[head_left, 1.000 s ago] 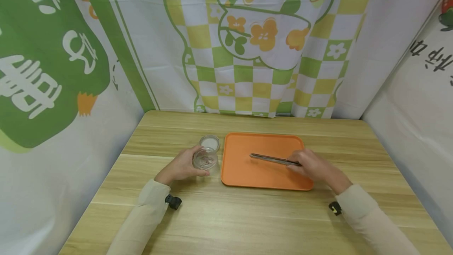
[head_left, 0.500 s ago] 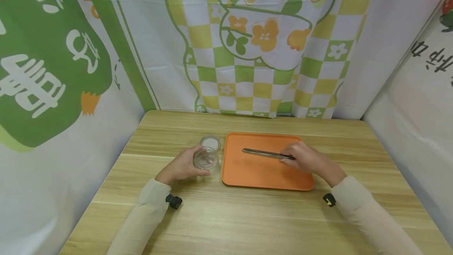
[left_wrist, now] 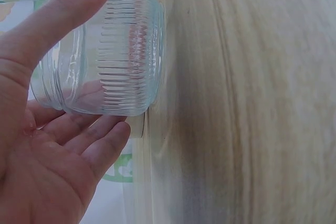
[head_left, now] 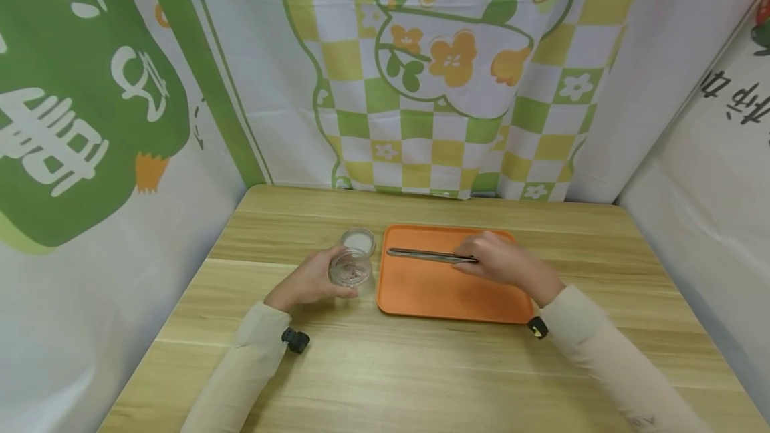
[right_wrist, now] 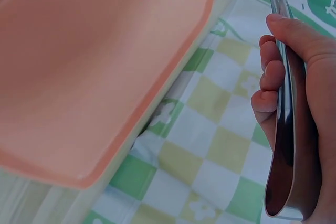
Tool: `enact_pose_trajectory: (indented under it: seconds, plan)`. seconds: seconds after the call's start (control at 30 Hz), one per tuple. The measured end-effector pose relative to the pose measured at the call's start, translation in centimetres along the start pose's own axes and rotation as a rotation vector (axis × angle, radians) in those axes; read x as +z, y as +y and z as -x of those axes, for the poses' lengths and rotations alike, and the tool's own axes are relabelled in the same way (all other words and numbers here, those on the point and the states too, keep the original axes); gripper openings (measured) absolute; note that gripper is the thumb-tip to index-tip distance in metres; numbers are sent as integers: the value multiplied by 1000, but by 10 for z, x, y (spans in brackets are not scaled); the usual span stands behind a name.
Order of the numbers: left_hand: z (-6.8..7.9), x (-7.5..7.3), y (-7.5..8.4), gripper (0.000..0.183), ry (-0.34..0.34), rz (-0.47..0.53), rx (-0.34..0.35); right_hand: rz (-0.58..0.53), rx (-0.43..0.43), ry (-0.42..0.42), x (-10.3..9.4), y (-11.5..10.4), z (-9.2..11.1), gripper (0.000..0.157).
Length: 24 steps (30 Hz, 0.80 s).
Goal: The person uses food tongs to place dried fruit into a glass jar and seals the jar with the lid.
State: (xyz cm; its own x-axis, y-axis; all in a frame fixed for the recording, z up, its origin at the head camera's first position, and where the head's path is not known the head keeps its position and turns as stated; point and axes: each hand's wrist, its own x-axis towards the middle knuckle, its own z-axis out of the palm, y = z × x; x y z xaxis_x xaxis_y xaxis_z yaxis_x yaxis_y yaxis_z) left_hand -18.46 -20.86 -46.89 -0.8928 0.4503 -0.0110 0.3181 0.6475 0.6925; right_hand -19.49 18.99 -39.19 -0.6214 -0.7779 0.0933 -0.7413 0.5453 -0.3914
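My left hand point(head_left: 313, 278) holds a small clear glass jar point(head_left: 350, 268) on the table, left of the orange tray. In the left wrist view the thumb lies along one side of the ribbed jar point(left_wrist: 126, 51) and the fingers along the other. Something small shows at the jar's bottom in the head view. Above the tray point(head_left: 445, 296), my right hand point(head_left: 502, 259) grips metal tongs point(head_left: 421, 254), their tips pointing left toward the jar. At the tongs' point(right_wrist: 286, 108) tips, a small pinkish bit shows in the right wrist view; I cannot tell what it is.
A round, pale lid-like disc with a clear rim point(head_left: 358, 240) lies just behind the jar. The wooden table point(head_left: 385, 366) ends at a patterned cloth point(head_left: 415, 132) at the back. White printed sheets hang on both sides.
My right hand has moved left across the tray with the tongs, bringing their tips to the tray's left side near the jar. The left hand and jar have stayed in place.
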Motion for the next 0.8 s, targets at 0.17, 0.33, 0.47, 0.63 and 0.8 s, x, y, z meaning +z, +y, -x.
enact_pose_trajectory:
  seconds: [0.17,0.33,0.47,0.63,0.8]
  plan:
    - [-1,0,0,91,-8,-3,3,49,-67,7,3,-8,-15,17]
    - [-1,1,0,87,-7,-8,15,58,-87,-15,6,-14,-28,17]
    - [-2,1,0,81,-8,-4,20,29,-100,-28,9,-19,-38,17]
    - [-1,0,1,82,-6,-16,10,41,-129,-29,15,-23,-49,18]
    - [0,-1,1,84,1,-39,1,56,-137,-38,20,-25,-55,17]
